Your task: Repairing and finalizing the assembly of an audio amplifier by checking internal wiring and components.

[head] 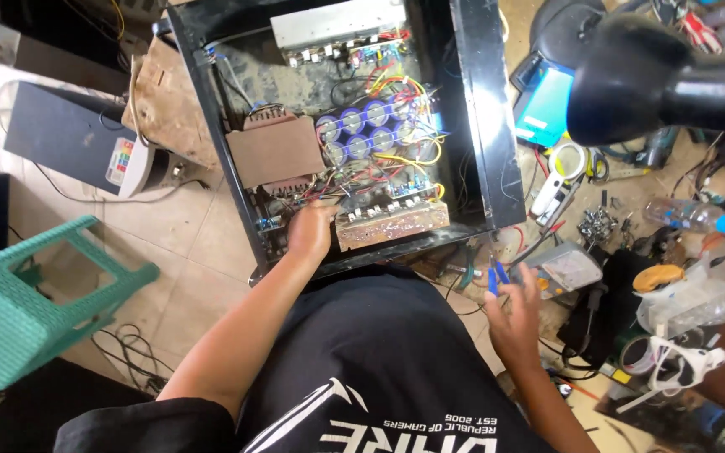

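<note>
Your left hand (310, 231) had its fingertips buried among the wires in the black chassis (480, 126), so grip unreadable. Right hand (513, 319) blurred; blue-handled tool (495, 275) tip too small to identify. Black lamp head (631, 75) blocked the bench behind it. Green stool (27, 302) cut off at left edge.

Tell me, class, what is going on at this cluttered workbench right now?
A person bends over an open black metal electronics chassis packed with blue cylindrical capacitors, a brown block-shaped transformer and coloured wiring. Their left hand reaches inside the case, beside a tan circuit board at the near edge. Their right hand is outside the case, at blue-handled pliers on the bench near a grey analogue meter. A black lamp hangs over the tools.
</note>
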